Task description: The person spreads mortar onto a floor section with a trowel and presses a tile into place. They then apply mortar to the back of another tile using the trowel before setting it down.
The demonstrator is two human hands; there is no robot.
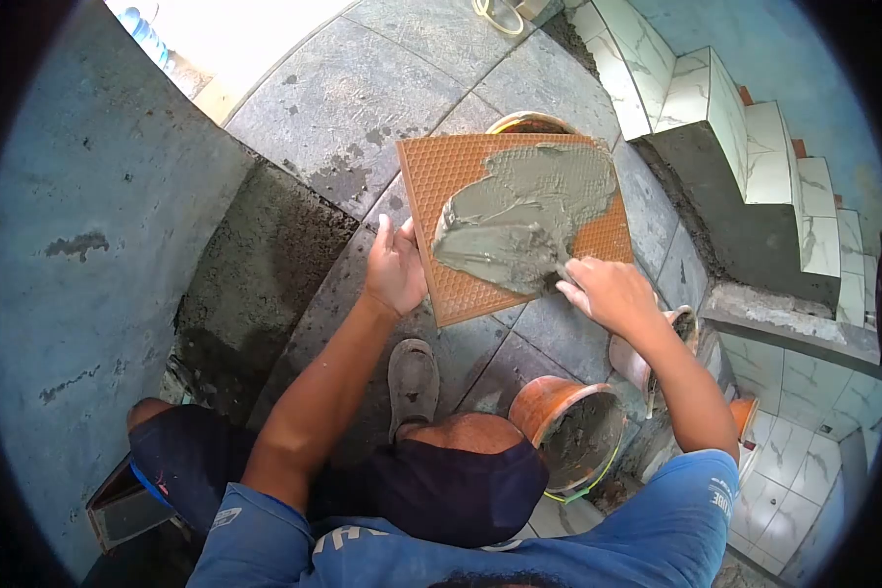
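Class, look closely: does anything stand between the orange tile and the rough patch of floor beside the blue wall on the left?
Yes. The left hand is beside the orange tile, on the side facing the rough patch. Otherwise only grey floor shows between them, with no bucket in the way.

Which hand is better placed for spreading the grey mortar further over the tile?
Probably the right hand: its fingers are at the mortar. The left hand, at the left edge of the tile, seems to support it.

Blu tee, dk shorts.
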